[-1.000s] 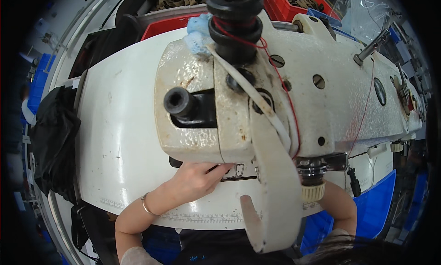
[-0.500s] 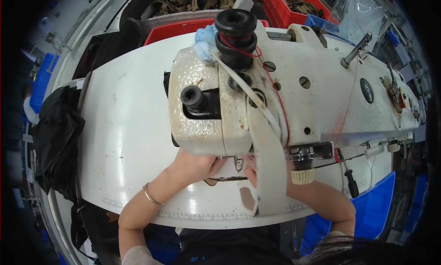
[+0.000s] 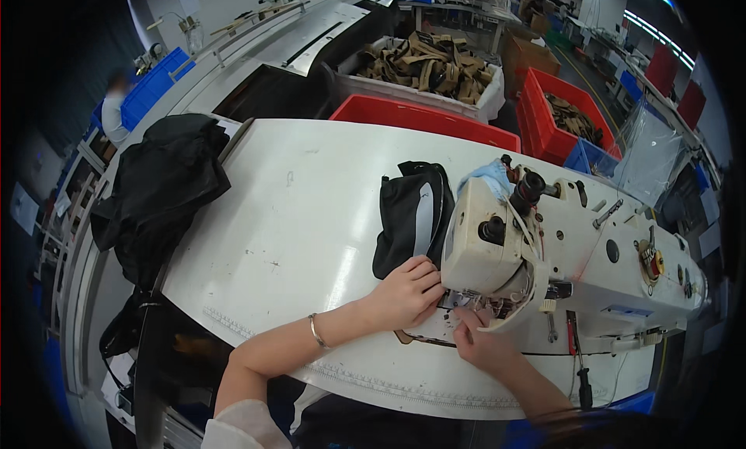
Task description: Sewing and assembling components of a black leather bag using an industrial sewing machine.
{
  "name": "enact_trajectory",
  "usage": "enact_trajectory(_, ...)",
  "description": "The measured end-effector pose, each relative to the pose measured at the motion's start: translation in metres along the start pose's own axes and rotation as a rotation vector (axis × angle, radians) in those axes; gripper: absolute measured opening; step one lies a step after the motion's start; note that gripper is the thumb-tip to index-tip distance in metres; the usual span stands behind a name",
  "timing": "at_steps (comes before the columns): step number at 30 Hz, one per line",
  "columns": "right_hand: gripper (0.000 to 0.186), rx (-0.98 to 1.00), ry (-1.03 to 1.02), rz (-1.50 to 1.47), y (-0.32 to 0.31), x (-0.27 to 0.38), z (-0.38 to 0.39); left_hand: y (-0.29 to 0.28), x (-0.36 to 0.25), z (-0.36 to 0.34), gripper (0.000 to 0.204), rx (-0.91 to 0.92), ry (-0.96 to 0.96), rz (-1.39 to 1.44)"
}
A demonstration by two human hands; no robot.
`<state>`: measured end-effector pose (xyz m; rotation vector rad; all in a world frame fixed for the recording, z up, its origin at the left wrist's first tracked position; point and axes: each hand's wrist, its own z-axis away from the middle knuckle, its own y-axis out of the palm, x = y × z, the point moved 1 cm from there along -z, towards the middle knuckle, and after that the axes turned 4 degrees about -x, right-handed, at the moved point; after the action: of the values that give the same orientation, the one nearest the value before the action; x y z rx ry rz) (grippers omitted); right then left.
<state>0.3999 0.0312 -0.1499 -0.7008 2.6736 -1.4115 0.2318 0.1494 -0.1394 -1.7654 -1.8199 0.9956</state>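
A white sewing machine [image 3: 497, 239] stands on the right of the white table, with bare metal parts under its head. My left hand [image 3: 408, 295], a bracelet on its wrist, is by the needle area with bent fingers drawn together; whatever they pinch is too small to make out. Close on the other side of the needle area, my right hand [image 3: 483, 344] has its thumb and fingers closed up to the metal parts, which partly hide the fingertips. Just beyond my left hand lies a black fabric pouch [image 3: 396, 223] with a grey strip, against the machine head's left side.
Black cloth [image 3: 167, 188] hangs over the table's left edge. Red bins [image 3: 427, 121] stand behind the table, and a white bin [image 3: 486, 111] holds brown strips. A screwdriver [image 3: 584, 387] lies right of my right hand. A person [image 3: 115, 111] is far left.
My view has shifted back and up, so the machine head looks smaller and farther right. The black pouch, hidden before, now shows. Both hands remain around the needle area.
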Motion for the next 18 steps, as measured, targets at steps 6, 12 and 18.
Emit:
enact_trajectory(6, 0.019, 0.021, 0.087, -0.109, -0.002, 0.007, 0.000, 0.000, 0.000, 0.000, 0.022, -0.041, 0.065, -0.080)
enact_trajectory(12, 0.017, 0.293, 0.784, -0.833, -0.024, 0.038, -0.002, -0.063, -0.011, 0.006, 0.006, 0.561, -0.265, 0.126)
enact_trajectory(18, 0.024, 0.529, 1.361, -1.736, 0.000, 0.071, -0.030, -0.063, -0.107, 0.030, 0.010, 0.377, 0.062, 0.617)
